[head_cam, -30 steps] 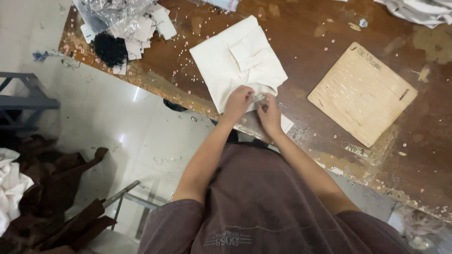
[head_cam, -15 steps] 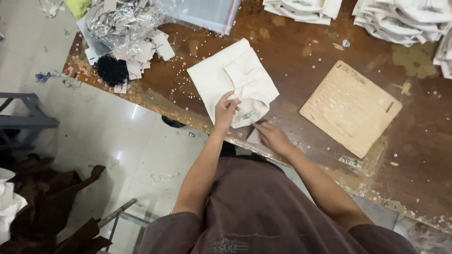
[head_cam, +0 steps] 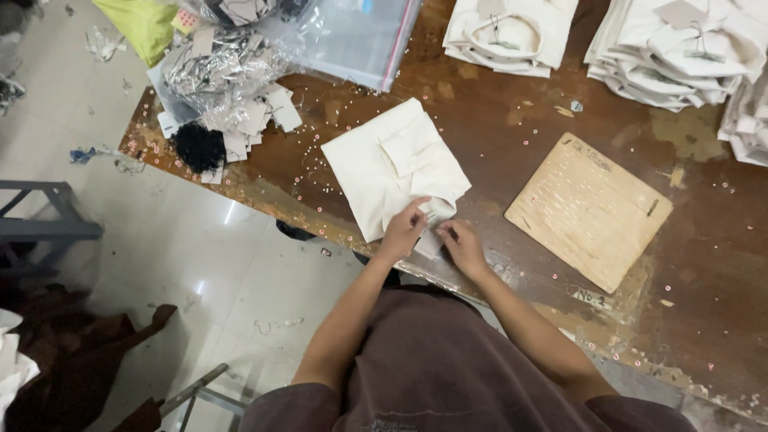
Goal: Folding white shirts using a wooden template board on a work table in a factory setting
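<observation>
Lying near the front edge of the brown worktop: one folded cream garment, flat, with a small cream tab of cloth or card at its near corner.

Head view, hands: left hand rests on the garment's near corner, fingers curled together and pinching the fabric edge. Right hand sits just beside it at the same corner, fingers bent together on the small tab; whether they grip it firmly cannot be told. The two hands are close, nearly touching.

Head view, surroundings: pale wooden board, flat, to the right of the garment and apart from it. Stacks of folded cream garments along the far edge. Clear plastic bag at the far side. Heap of paper tags and silvery wrapping at the left corner, with a black tuft beside it. Small pale beads scattered across the worktop.
</observation>
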